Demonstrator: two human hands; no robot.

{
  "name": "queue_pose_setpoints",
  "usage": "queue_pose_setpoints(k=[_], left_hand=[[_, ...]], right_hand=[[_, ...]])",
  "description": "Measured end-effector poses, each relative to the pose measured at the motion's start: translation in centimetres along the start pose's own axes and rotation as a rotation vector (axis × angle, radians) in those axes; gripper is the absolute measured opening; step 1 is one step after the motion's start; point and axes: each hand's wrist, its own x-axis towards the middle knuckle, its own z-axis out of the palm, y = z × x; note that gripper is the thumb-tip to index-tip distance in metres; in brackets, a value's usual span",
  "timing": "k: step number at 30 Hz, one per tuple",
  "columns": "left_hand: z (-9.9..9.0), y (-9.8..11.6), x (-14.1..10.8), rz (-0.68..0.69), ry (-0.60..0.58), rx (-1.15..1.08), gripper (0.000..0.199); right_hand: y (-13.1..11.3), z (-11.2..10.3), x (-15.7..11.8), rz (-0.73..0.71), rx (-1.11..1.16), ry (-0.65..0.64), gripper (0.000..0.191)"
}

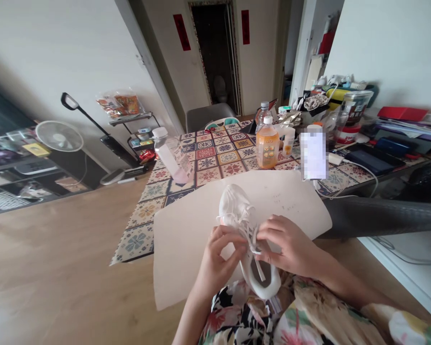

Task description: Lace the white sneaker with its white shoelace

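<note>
A white sneaker [237, 206] lies toe away from me on a large sheet of white paper [187, 230], its heel over the table's near edge. My left hand [219, 258] pinches the white lace [249, 235] at the shoe's left side. My right hand [290, 247] grips the lace from the right, fingers resting on the tongue. A loose lace end hangs down over the shoe's opening.
The table has a patterned tile cloth [215, 158]. Behind the paper stand an orange juice bottle [267, 143], a clear bottle [170, 155] with a white cap, a water bottle and clutter at right. A dark chair back [380, 215] sits to the right; a fan [59, 136] at left.
</note>
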Motion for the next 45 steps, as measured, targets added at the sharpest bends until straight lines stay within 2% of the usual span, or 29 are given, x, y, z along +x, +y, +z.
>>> queue_pose_setpoints(k=[4,7,12,15,18,20,22,25,28,33,37,42,45], left_hand=[[-0.1,0.8,-0.2,0.022,-0.052,0.003,0.009],[-0.2,1.0,-0.3,0.034,-0.074,0.003,0.010],[-0.1,1.0,-0.3,0.019,-0.093,-0.006,0.011],[0.1,0.7,-0.2,-0.014,-0.083,-0.071,0.010],[0.4,0.3,-0.1,-0.046,-0.079,-0.136,0.009],[0.6,0.1,-0.2,-0.055,-0.079,-0.155,0.008],[0.7,0.0,-0.3,-0.063,-0.076,-0.170,0.007],[0.9,-0.1,-0.4,-0.088,-0.085,-0.199,0.004],[1.1,0.0,-0.4,-0.093,-0.111,-0.209,0.003],[1.5,0.5,-0.5,-0.066,-0.134,-0.134,0.017],[1.9,0.4,-0.6,-0.059,-0.120,-0.178,0.013],[2.1,0.2,-0.7,-0.084,-0.086,-0.221,0.008],[2.0,0.2,-0.7,-0.109,-0.090,-0.257,0.014]], right_hand=[[-0.7,0.8,0.1,0.000,-0.086,0.101,0.013],[-1.1,1.0,0.2,-0.061,-0.122,0.133,0.007],[-1.9,0.6,0.5,-0.186,-0.146,0.122,0.016],[-2.9,-0.6,0.2,-0.225,0.191,0.056,0.022],[-3.7,-2.2,-0.4,-0.331,0.676,-0.198,0.023],[-3.6,-2.9,-0.6,-0.354,0.770,-0.331,0.020],[-3.1,-2.9,-0.5,-0.243,0.618,-0.278,0.018],[-1.8,-1.7,-0.2,-0.035,0.267,-0.060,0.018],[-0.8,-0.3,-0.1,-0.002,0.121,-0.026,0.020],[-0.4,0.6,-0.2,-0.047,0.120,-0.002,0.017],[-0.3,0.5,-0.1,-0.010,0.207,0.018,0.017],[-0.2,0.2,0.0,0.040,0.315,-0.048,0.013],[-0.1,0.1,0.1,0.051,0.370,-0.076,0.012]])
